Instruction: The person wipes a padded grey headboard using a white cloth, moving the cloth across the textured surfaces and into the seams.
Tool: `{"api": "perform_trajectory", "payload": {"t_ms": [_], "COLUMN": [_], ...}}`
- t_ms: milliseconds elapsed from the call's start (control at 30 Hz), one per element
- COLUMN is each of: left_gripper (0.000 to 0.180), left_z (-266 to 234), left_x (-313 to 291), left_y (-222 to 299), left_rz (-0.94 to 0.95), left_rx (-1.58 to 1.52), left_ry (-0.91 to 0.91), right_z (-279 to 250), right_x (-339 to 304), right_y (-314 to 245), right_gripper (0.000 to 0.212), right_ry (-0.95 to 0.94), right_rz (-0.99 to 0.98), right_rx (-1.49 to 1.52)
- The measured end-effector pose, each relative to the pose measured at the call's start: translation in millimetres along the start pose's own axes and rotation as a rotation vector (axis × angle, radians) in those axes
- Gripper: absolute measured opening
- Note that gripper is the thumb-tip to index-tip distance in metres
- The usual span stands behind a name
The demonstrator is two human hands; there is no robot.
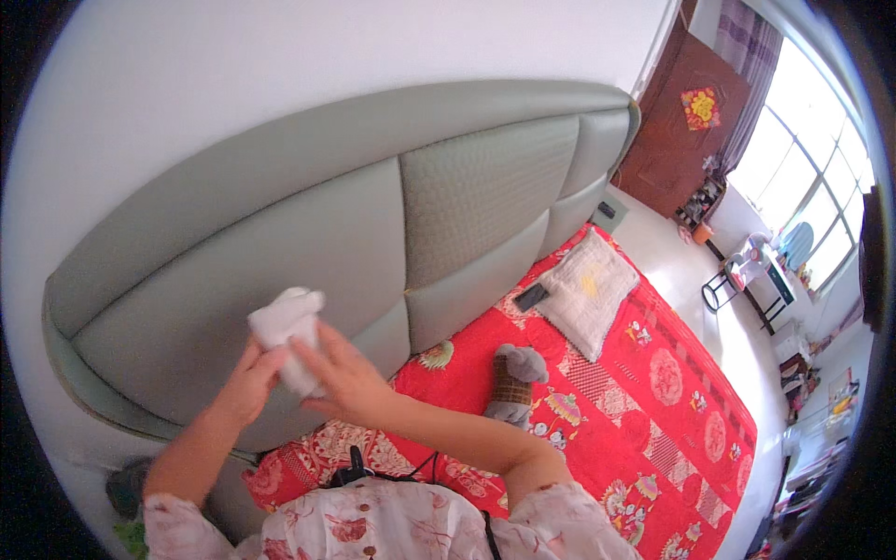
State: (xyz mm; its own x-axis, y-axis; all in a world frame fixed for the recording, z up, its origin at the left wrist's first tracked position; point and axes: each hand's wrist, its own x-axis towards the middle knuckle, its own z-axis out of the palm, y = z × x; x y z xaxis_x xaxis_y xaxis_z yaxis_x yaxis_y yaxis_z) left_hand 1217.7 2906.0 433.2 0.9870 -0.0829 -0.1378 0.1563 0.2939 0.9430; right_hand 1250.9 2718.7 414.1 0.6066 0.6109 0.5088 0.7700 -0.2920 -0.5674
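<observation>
A bunched white cloth (287, 322) is held up between my two hands, in front of the grey-green padded headboard (280, 243). My left hand (247, 385) grips its lower left side, fingers closed against the folds. From the other side my right hand (345, 375) holds it too, with its fingers pressed on the lower right part. Whether the cloth touches the headboard, I cannot tell. Some of the fingers are hidden behind the folds.
The bed has a red patterned cover (667, 373). On it lie a grey stuffed toy (513, 385) in a brown checked garment, a pale pillow (590, 291) and a dark phone (531, 298). A brown door (679, 131) and a bright window (803, 159) stand beyond.
</observation>
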Motion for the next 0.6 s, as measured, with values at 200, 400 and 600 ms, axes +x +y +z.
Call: {"api": "perform_trajectory", "payload": {"t_ms": [200,400,600], "left_gripper": [0.044,0.044,0.046], "left_z": [106.7,234.9,224.8], "left_x": [105.4,183.2,335.3], "left_y": [-2.3,42.9,56.5], "left_rz": [0.074,0.188,1.274], "left_rx": [0.798,1.652,1.955], "left_ry": [-0.850,-1.075,-0.192], "right_z": [-56.7,-101.8,-136.8], "right_x": [-83.8,-134.7,-166.2], "right_y": [64.9,108.8,167.7], "right_gripper": [0.067,0.049,0.062], "right_ry": [0.519,0.811,0.837], "right_rz": [0.567,0.793,0.689], "right_rx": [0.916,1.007,1.095]}}
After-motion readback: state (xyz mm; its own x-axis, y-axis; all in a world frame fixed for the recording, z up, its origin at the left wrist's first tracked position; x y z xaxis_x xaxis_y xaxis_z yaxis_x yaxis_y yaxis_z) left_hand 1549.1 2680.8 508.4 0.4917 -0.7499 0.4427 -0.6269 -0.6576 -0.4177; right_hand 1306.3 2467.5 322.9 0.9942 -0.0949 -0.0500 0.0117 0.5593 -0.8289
